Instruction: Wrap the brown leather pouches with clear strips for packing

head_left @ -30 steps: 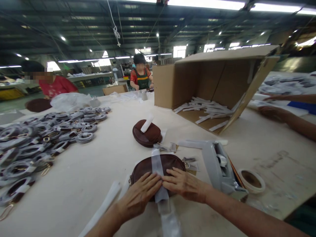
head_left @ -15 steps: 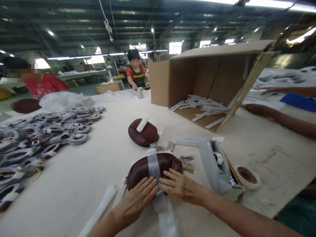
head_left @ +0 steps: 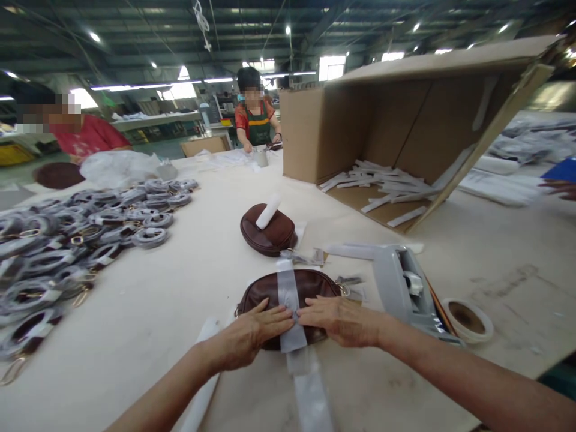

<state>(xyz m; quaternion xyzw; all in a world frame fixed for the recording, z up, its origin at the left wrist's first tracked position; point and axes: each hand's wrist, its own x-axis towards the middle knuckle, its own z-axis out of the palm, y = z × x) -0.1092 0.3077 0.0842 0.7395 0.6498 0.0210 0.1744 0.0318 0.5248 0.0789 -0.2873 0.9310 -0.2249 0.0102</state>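
Both hands are lying flat and open on a brown pouch point(head_left: 265, 288) on the counter point(head_left: 180, 300), the left hand point(head_left: 245, 339) and right hand point(head_left: 342, 321) pressing a translucent strip point(head_left: 290, 300) between their fingertips. A tape dispenser point(head_left: 405, 288) is sitting just beyond the right hand.

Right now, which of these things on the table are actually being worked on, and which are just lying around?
In hand:
- left hand
- right hand
- brown pouch
- grey strip across it

Lying about:
- second pouch
- tape dispenser
- tape roll
- cardboard box
- coiled straps
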